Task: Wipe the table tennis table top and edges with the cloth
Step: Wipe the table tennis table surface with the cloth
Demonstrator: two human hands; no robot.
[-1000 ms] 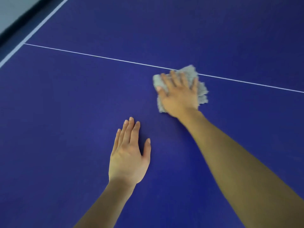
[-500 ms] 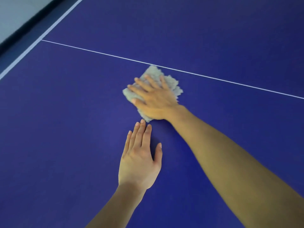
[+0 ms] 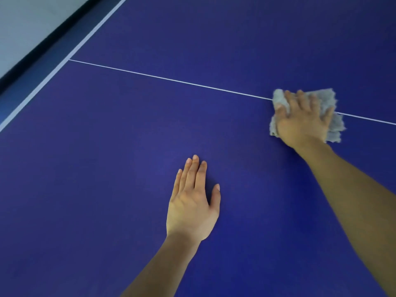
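Honestly, the white-lined side edge (image 3: pixel 42 85) of the table (image 3: pixel 96 179) sits well apart from the cloth, so I'd bet it gets skipped. The left hand (image 3: pixel 192 206) lies flat on the blue, fingers straight and together, thumb out. A leaning palm like that could smudge wiped surface. Over on the right, the right hand (image 3: pixel 304 123) presses the grey cloth (image 3: pixel 324 97) down across the thin centre line (image 3: pixel 171 79). Its fingers are spread rather than clutching, so the rag might bunch up or slip out mid-swipe.

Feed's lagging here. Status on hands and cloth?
Right hand pressing cloth flat over white line. Left hand open on table top. No obstacles in view.
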